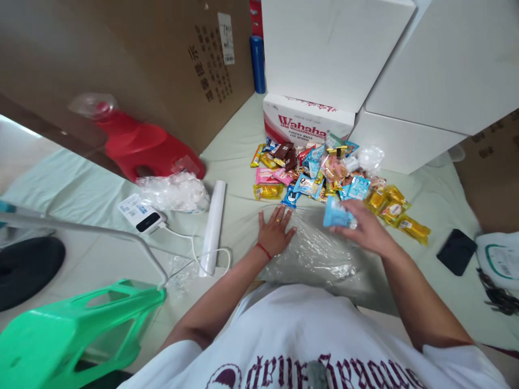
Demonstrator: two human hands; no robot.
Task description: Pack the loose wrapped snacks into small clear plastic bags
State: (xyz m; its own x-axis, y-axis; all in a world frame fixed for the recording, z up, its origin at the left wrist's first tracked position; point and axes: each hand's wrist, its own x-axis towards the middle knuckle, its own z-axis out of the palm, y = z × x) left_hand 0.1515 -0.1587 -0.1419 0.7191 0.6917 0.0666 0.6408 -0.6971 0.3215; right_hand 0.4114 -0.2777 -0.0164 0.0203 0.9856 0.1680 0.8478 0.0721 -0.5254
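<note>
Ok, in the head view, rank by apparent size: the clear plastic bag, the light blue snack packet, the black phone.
1. Clear plastic bag, under the left hand.
2. Black phone.
3. Light blue snack packet, in the right hand; partly covered by the fingers, so its place against the phone is unsure.

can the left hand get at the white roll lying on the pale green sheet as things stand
Probably yes. The left hand lies flat and empty on the clear plastic bag, and the white roll lies just to its left on the pale green sheet with nothing between them.

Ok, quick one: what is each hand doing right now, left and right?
Left hand: open, palm flat on the clear plastic bag.
Right hand: closed on a light blue snack packet.
</note>
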